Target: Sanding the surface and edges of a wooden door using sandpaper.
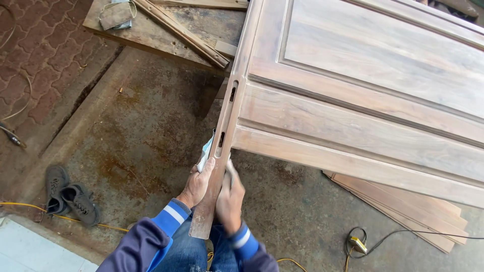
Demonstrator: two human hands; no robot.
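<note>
Head view, item one — what do the hands hold?

— Left hand [197, 184]: fingers wrapped on the left face of the door edge [222, 151], pinching a folded sheet of pale sandpaper [205, 151] against the wood. Right hand [230, 199]: pressed flat along the right side of the same edge, fingers together, nothing visible in it.

— Item two, the wooden door [363, 95]?

— Pale, panelled, unfinished. It lies tilted, the narrow edge turned up toward the person. The edge's long axis runs from the near corner between the hands up and away to the top of the frame. Two lock mortise slots [232, 93] sit in a routed recess just beyond the left hand's fingertips, further up that axis. The left hand is the nearer to them.

— Surroundings?

— Stained concrete floor [146, 141]; a pair of grey shoes [68, 196] at lower left by a yellow cable [20, 206]; thin boards [413, 211] stacked under the door at right; a yellow plug with black cord [359, 245]; timber strips [186, 35] on a board at top.

— Anything unclear?

— The sheet's full size is hidden by the left hand and the door edge. What carries the door is out of sight. Its far end is cut off.
</note>
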